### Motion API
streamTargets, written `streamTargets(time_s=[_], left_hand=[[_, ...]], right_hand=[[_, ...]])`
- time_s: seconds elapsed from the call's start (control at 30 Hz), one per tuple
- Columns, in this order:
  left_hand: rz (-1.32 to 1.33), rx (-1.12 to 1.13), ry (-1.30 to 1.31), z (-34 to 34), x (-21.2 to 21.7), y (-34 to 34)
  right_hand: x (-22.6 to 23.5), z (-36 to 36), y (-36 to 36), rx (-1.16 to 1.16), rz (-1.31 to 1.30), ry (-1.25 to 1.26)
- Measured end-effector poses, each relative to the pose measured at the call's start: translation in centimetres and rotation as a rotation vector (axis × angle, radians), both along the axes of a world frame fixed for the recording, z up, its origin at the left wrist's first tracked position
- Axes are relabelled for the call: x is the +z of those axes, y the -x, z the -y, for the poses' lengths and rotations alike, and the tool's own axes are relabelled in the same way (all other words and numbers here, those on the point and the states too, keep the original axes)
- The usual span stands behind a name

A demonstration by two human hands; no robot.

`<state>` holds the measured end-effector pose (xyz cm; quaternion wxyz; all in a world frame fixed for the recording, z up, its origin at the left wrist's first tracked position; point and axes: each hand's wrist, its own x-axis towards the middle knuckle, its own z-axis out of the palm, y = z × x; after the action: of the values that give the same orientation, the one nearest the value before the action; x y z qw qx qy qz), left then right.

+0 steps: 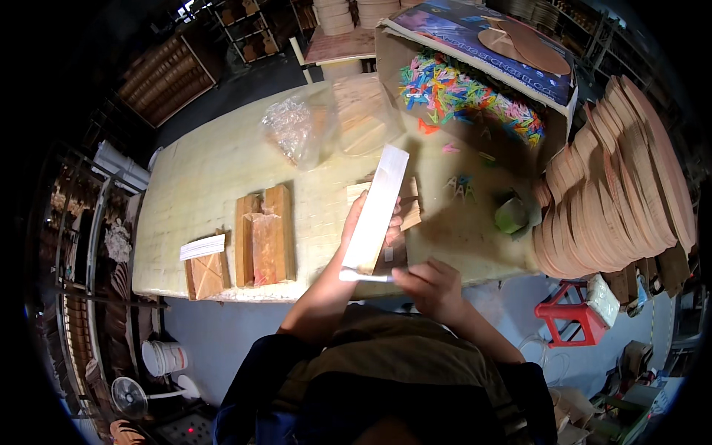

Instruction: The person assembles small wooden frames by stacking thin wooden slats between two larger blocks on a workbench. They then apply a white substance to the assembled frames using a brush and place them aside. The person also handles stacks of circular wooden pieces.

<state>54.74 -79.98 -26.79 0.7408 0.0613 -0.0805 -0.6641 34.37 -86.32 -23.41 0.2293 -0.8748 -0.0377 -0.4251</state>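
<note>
While the left hand wraps round a pale strip at centre frame, the right pinches a slim white tool; a clip-filled box crowds upper right, curved wooden pieces wall off the right.

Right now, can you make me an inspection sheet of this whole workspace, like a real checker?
Surface: pale table, things spread across it.
Job's things: long pale bar; white stick-like tool at its near end.
Clutter: coloured clothespins, many in the cardboard box, some loose; clear plastic bag; curved wooden pieces stacked at right.
Hands: left hand holds the bar; right hand grips the tool.
Cables: pale floor loops, perhaps cable; cannot tell.
Surroundings: red stool, white bucket, fan.
</note>
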Motion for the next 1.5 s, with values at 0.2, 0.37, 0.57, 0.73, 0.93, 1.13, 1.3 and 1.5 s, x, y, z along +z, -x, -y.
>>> streamTargets(time_s=[0.2,0.37,0.57,0.73,0.93,1.13,1.3,1.5], left_hand=[[0.042,0.004,-0.010,-0.2,0.1,-0.4],[-0.099,0.082,-0.097,-0.2,0.4,-0.5],[0.021,0.022,-0.063,0.4,2.5,1.8],[-0.066,0.030,0.013,0.4,0.1,-0.8],[0.103,0.067,-0.127,0.3,0.8,-0.8],[-0.109,0.086,-0.135,0.6,0.4,-1.1],[-0.029,0.035,-0.152,0.8,1.2,-0.6],[-0.002,-0.163,-0.072,0.1,2.3,1.7]], right_hand=[[-0.9,0.9,-0.2,-0.123,0.002,-0.155],[-0.6,0.7,1.0,0.051,-0.043,-0.007],[-0.3,5.7,-1.4,-0.357,-0.010,-0.429],[-0.4,1.8,0.9,-0.088,-0.046,-0.101],[-0.4,2.1,0.7,-0.242,-0.118,-0.158],[0.1,1.3,1.5,0.006,-0.040,0.006],[0.5,2.7,1.1,0.008,-0.213,-0.434],[-1.8,11.1,-0.5,-0.350,-0.147,-0.538]])
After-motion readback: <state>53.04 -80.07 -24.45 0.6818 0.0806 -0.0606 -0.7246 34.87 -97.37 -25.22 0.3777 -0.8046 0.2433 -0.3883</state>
